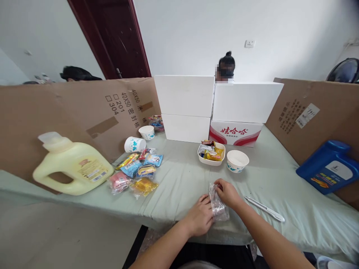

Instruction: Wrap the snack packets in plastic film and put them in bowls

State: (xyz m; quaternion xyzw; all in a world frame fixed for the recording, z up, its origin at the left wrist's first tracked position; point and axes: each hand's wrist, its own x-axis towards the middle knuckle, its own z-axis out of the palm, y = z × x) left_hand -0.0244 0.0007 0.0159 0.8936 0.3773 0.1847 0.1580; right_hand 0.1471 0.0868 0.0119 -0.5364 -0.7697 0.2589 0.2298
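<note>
A crinkled clear plastic bag (220,208) lies near the front edge of the table, between my two hands. My right hand (228,193) pinches its upper end between thumb and fingertips. Along its left side, my left hand (198,216) is closed at the bag's edge, its thumb hidden from view. Beyond the hands stand a white square bowl (211,162) of wrapped snacks (213,154) and a white paper cup (237,164) with a blue leaf pattern. A white pen-like utility knife (265,208) rests to the right of my right forearm.
Several packaged snacks (146,170) lie at left beside a pale yellow jug (78,168) on its side. Two paper cups (135,144) are behind them. White boxes (186,127) and cardboard panels (123,116) border the table. A blue bottle (331,168) leans at right. A person (226,67) is behind the boxes.
</note>
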